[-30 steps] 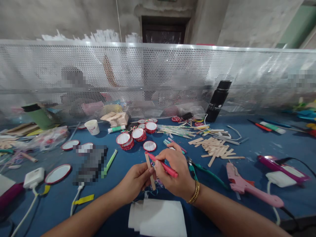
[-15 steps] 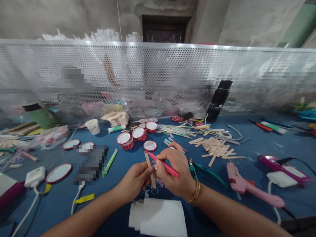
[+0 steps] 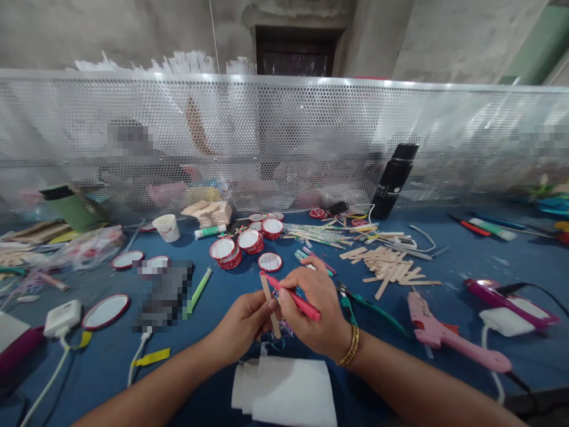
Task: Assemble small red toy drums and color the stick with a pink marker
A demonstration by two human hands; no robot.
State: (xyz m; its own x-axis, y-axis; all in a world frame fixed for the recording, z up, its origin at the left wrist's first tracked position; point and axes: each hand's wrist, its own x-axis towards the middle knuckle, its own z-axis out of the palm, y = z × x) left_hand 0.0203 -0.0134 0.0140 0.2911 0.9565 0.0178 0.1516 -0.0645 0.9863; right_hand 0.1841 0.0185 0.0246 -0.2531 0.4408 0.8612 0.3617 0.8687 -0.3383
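My left hand [image 3: 242, 327] pinches a wooden craft stick [image 3: 269, 302] and holds it nearly upright over the blue table [image 3: 466, 261]. My right hand [image 3: 316, 308] is closed around a red pen [image 3: 292, 296], whose tip touches the upper end of the stick. A gold bracelet [image 3: 350, 349] sits on my right wrist. Some coloured thread shows beneath the two hands.
Near my arms lies white folded paper [image 3: 284, 391]. A pink glue gun [image 3: 444, 338] and a pile of craft sticks [image 3: 391, 267] lie to the right, green-handled pliers [image 3: 364, 303] beside my right hand. Red-rimmed round lids [image 3: 242, 246] sit ahead; a perforated metal screen [image 3: 284, 136] closes the far edge.
Both hands stay almost in place with the stick and pen; the pen tip shifts only slightly on the stick.
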